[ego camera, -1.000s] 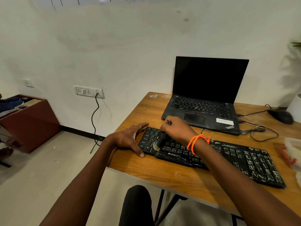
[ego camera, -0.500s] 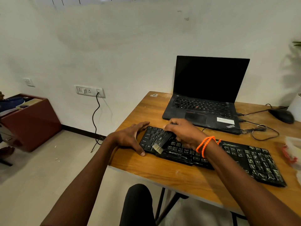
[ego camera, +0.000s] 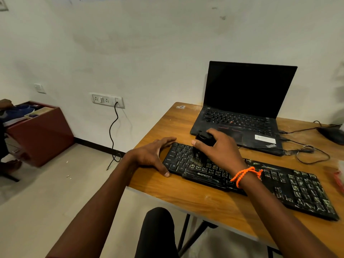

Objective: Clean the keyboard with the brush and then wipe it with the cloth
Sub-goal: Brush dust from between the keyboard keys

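The wooden surface [ego camera: 214,203] fills the right half of the view, its left corner pointing toward a white wall. A black ThinkPad laptop [ego camera: 240,108] stands open at the back with its screen dark, and just in front of it the long black Zebronics keyboard [ego camera: 290,190] lies at a slant, with pale dust thick on the keys of its right half. On the floor to the left a dark red bin [ego camera: 42,135] holds blue cloth, a small tan box and some papers. A wall socket strip [ego camera: 107,100] has a black cable [ego camera: 113,131] hanging from it to the floor. A black mouse [ego camera: 332,135] and a loose coil of wire [ego camera: 309,151] lie right of the laptop. The left hand [ego camera: 152,155] rests with fingers spread against the keyboard's left end, thumb on the near corner. The right hand [ego camera: 219,148], an orange thread band [ego camera: 245,175] at its wrist, curls its grip round the black brush [ego camera: 202,144], held upright with bristles down on the left keys. At the right edge, something white and red is cut off and blurred.
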